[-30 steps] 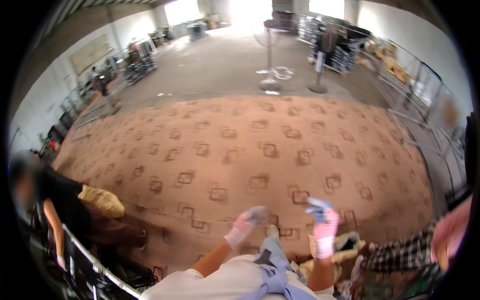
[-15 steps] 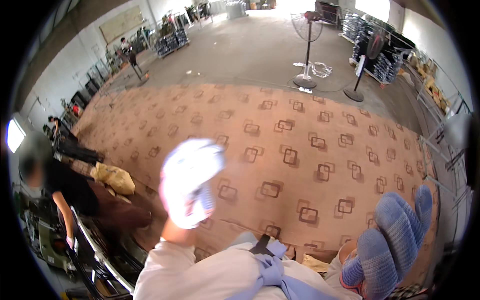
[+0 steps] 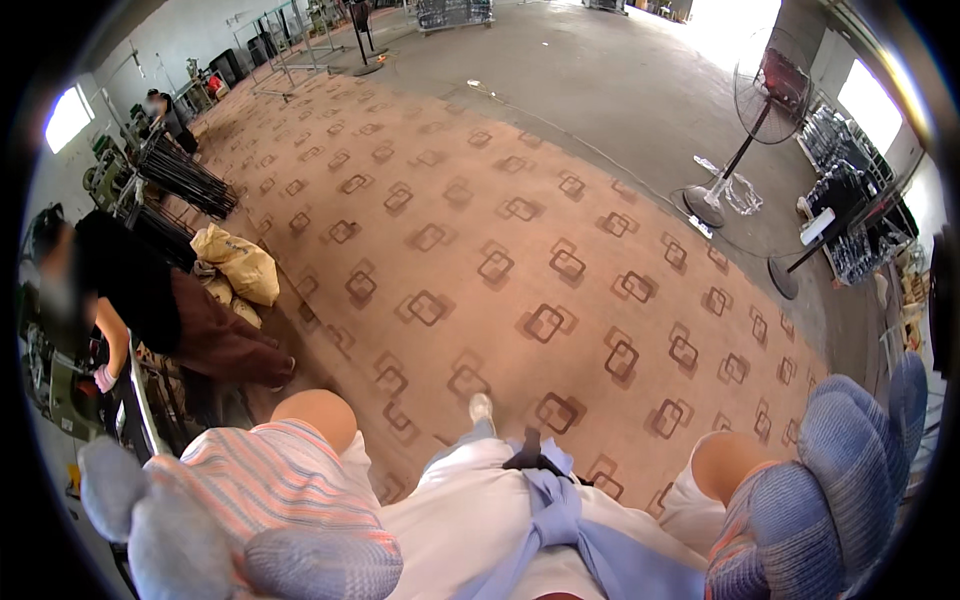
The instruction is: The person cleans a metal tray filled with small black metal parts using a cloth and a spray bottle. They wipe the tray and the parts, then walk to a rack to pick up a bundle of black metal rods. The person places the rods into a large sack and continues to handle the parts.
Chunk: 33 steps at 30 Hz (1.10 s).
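Observation:
My left hand (image 3: 255, 505) is raised close at the lower left, in a knitted glove with orange and grey-blue stripes and blue-grey fingertips. Its fingers are apart, and nothing shows in them. At the lower right my right hand (image 3: 820, 490), in a matching glove, has its blue fingers spread and turned upward, also with nothing visible in it. Between the two hands, a light blue cloth (image 3: 555, 520) is knotted over my white clothing (image 3: 440, 510). Neither hand touches anything that I can see.
Patterned brown carpet (image 3: 480, 225) covers the floor ahead, with a shoe (image 3: 481, 407) of mine on it. A person (image 3: 140, 290) in black bends over machinery at left, beside a yellowish sack (image 3: 240, 262). Standing fans (image 3: 740, 150), a cable and stacked goods are at right.
My left hand has come from over the carpet down to the lower left, nearer to me. My right hand stays at the lower right, fingers still spread. The view has swung left.

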Motion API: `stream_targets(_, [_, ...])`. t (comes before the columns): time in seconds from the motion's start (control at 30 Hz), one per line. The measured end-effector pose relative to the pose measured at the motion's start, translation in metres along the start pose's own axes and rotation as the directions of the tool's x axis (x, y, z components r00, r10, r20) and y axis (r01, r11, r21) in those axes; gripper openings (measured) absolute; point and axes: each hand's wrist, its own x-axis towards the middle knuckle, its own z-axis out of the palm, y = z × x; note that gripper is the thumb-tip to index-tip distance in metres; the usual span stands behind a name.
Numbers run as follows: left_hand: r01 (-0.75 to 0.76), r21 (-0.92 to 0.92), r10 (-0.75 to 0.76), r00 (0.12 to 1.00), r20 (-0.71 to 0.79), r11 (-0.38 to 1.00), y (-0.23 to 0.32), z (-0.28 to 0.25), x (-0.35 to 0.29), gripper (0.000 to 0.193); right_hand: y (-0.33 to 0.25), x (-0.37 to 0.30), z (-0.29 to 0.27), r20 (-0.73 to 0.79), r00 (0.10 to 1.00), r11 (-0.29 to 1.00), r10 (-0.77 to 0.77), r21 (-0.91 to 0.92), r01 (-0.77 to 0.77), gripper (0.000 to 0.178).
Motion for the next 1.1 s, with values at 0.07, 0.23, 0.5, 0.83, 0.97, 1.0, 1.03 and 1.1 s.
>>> stream_targets(0.07, [0.121, -0.009, -0.121, 0.987, -0.102, 0.993, -0.009, 0.061, -0.023, 0.012, 0.028, 0.014, 0.035, 0.058, 0.996, 0.998, 0.064, -0.024, -0.062, 0.020])
stream_targets(0.23, [0.404, -0.347, -0.396, 0.913, 0.097, 0.846, -0.044, 0.162, -0.043, 0.026, 0.122, 0.014, 0.167, -0.119, 0.951, 0.949, 0.285, 0.176, -0.262, 0.012])
stream_targets(0.5, [0.770, -0.402, -0.344, 0.599, 0.723, 0.495, 0.066, 0.468, -0.160, 0.024, 0.273, -0.112, 0.388, 0.286, 0.712, 0.525, 0.642, 0.513, -0.679, 0.016])
stream_targets(0.83, [0.977, 0.157, 0.009, -0.157, 0.988, -0.146, 0.130, 0.625, -0.287, 0.027, 0.451, -0.170, 0.601, 0.700, 0.334, -0.153, 0.631, 0.535, -0.831, 0.017])
stream_targets(0.97, [0.806, 0.197, -0.090, -0.294, 0.952, -0.558, 0.148, 0.668, -0.318, 0.026, 0.490, -0.107, 0.651, 0.721, 0.361, -0.282, 0.592, 0.605, -0.745, 0.018])
stream_targets(1.0, [0.747, 0.224, -0.084, -0.350, 0.933, -0.627, 0.153, 0.683, -0.325, 0.026, 0.500, -0.094, 0.666, 0.727, 0.380, -0.298, 0.571, 0.616, -0.729, 0.019])
stream_targets(1.03, [0.681, 0.248, -0.077, -0.409, 0.909, -0.689, 0.156, 0.700, -0.332, 0.026, 0.511, -0.082, 0.685, 0.734, 0.402, -0.318, 0.548, 0.627, -0.711, 0.019])
stream_targets(1.1, [0.607, 0.253, -0.099, -0.486, 0.869, -0.753, 0.151, 0.740, -0.346, 0.024, 0.531, -0.069, 0.722, 0.758, 0.416, -0.394, 0.503, 0.629, -0.670, 0.020])
